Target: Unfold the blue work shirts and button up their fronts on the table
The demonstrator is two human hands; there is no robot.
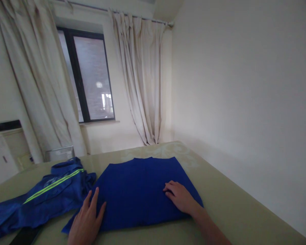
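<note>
A plain blue garment point(137, 190) lies spread out and fairly smooth on the table, its exact kind not clear. On its left edge rests my left hand point(88, 217), fingers apart and stretched forward, gripping nothing. My right hand point(180, 195) lies on the right part of the cloth, palm down with the fingers slightly bent and nothing held in them. To the left, a darker blue jacket-like garment point(53, 194) with a yellow-green stripe lies crumpled, close to the left edge of the spread cloth.
The greenish-beige tabletop point(219, 204) runs along a white wall point(244, 102) on the right. A dark flat object point(25, 236) sticks out from under the striped garment. Behind stand a window point(94, 78), long curtains point(142, 78) and a white cabinet point(5, 156).
</note>
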